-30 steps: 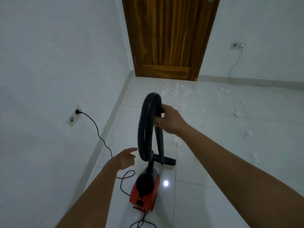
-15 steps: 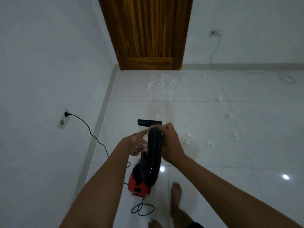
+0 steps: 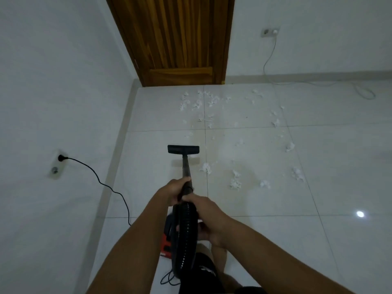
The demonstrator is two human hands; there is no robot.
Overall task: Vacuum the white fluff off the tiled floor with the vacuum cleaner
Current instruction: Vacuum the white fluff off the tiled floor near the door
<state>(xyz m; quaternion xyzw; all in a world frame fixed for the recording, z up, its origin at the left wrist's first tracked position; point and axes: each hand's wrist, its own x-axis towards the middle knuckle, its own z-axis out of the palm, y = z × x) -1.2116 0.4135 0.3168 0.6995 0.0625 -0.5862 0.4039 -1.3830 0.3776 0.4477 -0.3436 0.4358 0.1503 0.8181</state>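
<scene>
Left grip (image 3: 175, 190): fingers curling round the black wand (image 3: 186, 166), clamping it.
Right grip (image 3: 204, 215): just behind the left, closing over the top of the ribbed hose (image 3: 184, 236).
Floor head (image 3: 183, 149): sitting ahead of both grips, on or just above the tiled floor (image 3: 275, 240); which, I cannot tell.
Vacuum body (image 3: 165, 245): red, showing below the grips beside the hose.
White fluff (image 3: 205, 168): lying just right of the wand, with more tufts scattering ahead towards the wooden door (image 3: 178, 39).
Black cord (image 3: 101, 183): running left of the grips to a wall socket (image 3: 58, 164).
White cable (image 3: 268, 60): hanging from a second socket (image 3: 269, 31) far ahead, right.
</scene>
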